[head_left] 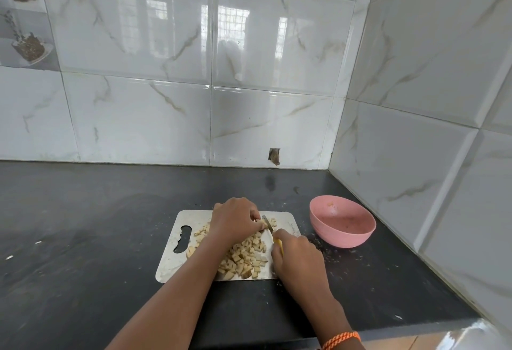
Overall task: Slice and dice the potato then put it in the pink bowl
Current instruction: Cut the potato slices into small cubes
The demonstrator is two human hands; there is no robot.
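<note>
Gripping a yellow-handled small knife (270,226), the right hand (297,257) has its fingers curled round the handle. Pale diced potato cubes (245,259) lie heaped on the rectangular steel cutting board (171,263). Beyond, the left hand (235,221) pinches the last uncut potato strip (273,221) against the blade. Cubes look light, firm, wet-slippery; probably scoop them up rather than pinch. Round pink plastic bowl (342,223) sits just right of the board, holding no potato.

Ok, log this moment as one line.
left hand holds potato strip | right hand cuts with knife | dice on board | pink bowl unfilled
</note>
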